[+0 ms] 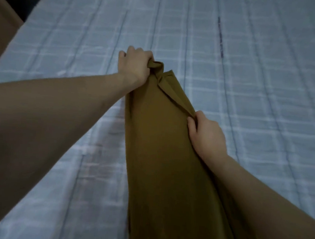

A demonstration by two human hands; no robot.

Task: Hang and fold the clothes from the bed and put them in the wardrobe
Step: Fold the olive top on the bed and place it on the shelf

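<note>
Your bed [247,88], covered in a pale blue checked quilt, fills the view. A long mustard-brown garment [161,156] lies lengthwise along its middle, folded into a narrow strip running from the near edge away from you. Your left hand [136,66] is fisted around the bunched far end of the strip. Your right hand [207,135] pinches a crease on its right edge.

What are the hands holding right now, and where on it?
Both grip the mustard-brown garment: the left hand bunches its far end, the right hand pinches its right edge.
</note>
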